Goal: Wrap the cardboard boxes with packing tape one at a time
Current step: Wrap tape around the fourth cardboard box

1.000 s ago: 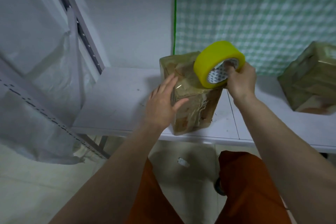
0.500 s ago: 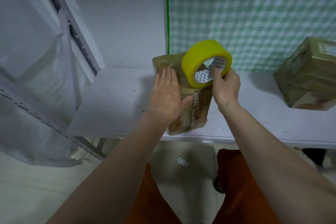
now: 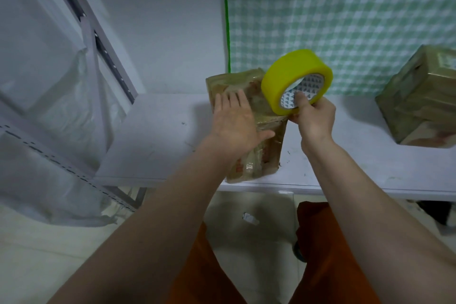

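A white flat tabletop (image 3: 158,136) is running across the middle of the view, and behind it a green-and-white checked cloth (image 3: 345,20) is hanging on the right beside a plain white wall (image 3: 162,20). On the left, a sheet of clear plastic film (image 3: 61,106) is draping over a grey perforated metal rack frame (image 3: 111,57). At the far right of the tabletop, a tape-covered brown cardboard box (image 3: 419,99) is sitting tilted, well apart from both hands and cut off by the frame edge. Near the front edge of the tabletop, in the middle, a second brown cardboard box wrapped in glossy clear tape (image 3: 256,155) is standing on end, leaning slightly. The left hand (image 3: 234,123) is lying flat on the near upper face of this box, fingers straight and spread, thumb stretching out to the right. A thick roll of yellow packing tape (image 3: 293,79) is resting against the box's upper right corner, its white printed core facing the camera. The right hand (image 3: 313,118) is gripping this roll from below, just to the right of the box, with the thumb pushed into the core and the fingers curling round the outer rim. Below the tabletop, the person's orange trousers (image 3: 320,254) are showing above a pale tiled floor (image 3: 37,254), where a small white scrap (image 3: 249,217) is lying.
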### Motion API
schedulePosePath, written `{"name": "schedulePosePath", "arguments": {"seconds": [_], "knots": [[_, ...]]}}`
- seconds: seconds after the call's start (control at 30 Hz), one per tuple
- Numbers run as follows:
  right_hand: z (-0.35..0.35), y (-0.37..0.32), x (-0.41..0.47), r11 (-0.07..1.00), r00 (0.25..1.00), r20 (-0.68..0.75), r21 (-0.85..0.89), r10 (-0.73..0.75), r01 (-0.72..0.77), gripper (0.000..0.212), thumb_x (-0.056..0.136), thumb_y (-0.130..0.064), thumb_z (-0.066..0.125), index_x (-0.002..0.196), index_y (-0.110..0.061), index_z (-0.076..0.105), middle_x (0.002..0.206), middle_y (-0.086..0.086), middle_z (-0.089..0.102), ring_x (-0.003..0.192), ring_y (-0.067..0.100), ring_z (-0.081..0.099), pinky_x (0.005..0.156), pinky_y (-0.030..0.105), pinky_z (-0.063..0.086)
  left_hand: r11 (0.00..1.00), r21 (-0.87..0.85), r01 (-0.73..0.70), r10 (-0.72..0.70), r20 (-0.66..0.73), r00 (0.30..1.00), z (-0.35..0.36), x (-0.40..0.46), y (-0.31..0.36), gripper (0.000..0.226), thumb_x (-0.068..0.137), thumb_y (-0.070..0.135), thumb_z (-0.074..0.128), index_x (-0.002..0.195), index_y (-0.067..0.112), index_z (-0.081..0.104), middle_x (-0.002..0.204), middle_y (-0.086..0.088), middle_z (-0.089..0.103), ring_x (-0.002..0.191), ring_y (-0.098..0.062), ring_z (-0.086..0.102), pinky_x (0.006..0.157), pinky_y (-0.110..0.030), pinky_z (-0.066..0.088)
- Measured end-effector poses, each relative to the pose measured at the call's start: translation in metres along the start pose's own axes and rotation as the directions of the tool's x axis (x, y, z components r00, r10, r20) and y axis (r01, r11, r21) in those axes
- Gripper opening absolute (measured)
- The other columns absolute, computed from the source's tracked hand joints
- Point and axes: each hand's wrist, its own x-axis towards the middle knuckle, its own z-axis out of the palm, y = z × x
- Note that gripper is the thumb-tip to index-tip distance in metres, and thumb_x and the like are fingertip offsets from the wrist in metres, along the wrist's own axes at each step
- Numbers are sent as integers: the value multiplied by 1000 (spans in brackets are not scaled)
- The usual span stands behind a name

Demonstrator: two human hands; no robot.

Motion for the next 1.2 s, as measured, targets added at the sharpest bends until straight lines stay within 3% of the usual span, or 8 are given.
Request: {"name": "schedulePosePath", "arguments": {"seconds": [0.27, 0.33, 0.57, 0.7, 0.8, 0.87, 1.03, 1.2], "knots": [[-30, -2, 28, 993, 990, -115, -88, -84, 74, 11, 83, -27, 61, 78, -17, 61, 89, 16, 67, 78, 30, 68, 62, 50, 59, 999, -14, -34, 34, -32, 999, 16, 3, 1, 109, 86, 72, 40, 151, 1, -9, 162, -15, -6, 149, -27, -8, 121, -42, -3], [-38, 5, 33, 997, 986, -167, -76, -17, 5, 10, 82, -27, 61, 76, -20, 61, 89, 15, 67, 79, 29, 67, 65, 51, 58, 999, -15, -31, 30, -54, 998, 18, 3, -2, 108, 86, 73, 39, 152, 2, -8, 162, -15, -5, 149, -27, -7, 120, -43, -3], [-30, 38, 33, 967, 970, -100, 152, 223, -207, 8, 91, -11, 62, 96, -5, 59, 104, 25, 63, 89, 38, 66, 48, 35, 56, 998, -40, -41, 38, -73, 997, 22, 3, -2, 97, 84, 76, 37, 154, 22, -3, 163, -7, -3, 149, -25, -8, 116, -57, 1], [-25, 48, 18, 929, 954, 23, 222, 298, -296, 17, 90, -12, 64, 103, -3, 59, 95, 22, 64, 69, 29, 66, 56, 33, 60, 992, -125, -5, -14, -146, 989, 28, -1, -12, 88, 85, 74, 39, 154, 31, 4, 163, -5, 1, 149, -24, -4, 113, -58, 17], [-14, 56, 0, 832, 880, 254, 302, 401, -466, 31, 88, -19, 66, 113, -2, 59, 100, 20, 68, 81, 29, 68, 76, 35, 59, 988, -157, 4, -40, -225, 974, 33, -6, -27, 83, 86, 73, 40, 154, 34, 10, 162, -4, 7, 149, -23, 2, 110, -54, 27], [-1, 52, -11, 800, 848, 368, 328, 381, -502, 33, 89, -20, 65, 118, -5, 58, 109, 16, 68, 91, 25, 68, 79, 31, 57, 980, -197, 25, -75, -251, 965, 35, -11, -41, 83, 85, 72, 41, 153, 35, 13, 162, -2, 11, 149, -22, 6, 109, -52, 30], [34, 27, -27, 904, 877, 422, 243, 228, -352, 15, 89, -19, 64, 103, -14, 65, 109, 10, 71, 100, 23, 68, 86, 35, 55, 872, -472, 125, -277, -267, 923, 52, -29, -78, 83, 82, 70, 49, 152, 35, 22, 159, -3, 21, 144, -25, 15, 110, -54, 32], [40, 1, -35, 996, 949, 311, 46, 56, -74, 4, 88, -25, 64, 92, -23, 65, 93, -6, 71, 88, 12, 68, 82, 33, 55, 721, -693, 2, -358, -370, 858, 68, -33, -72, 87, 79, 67, 56, 151, 35, 20, 155, -12, 25, 137, -33, 23, 112, -49, 26]]}}
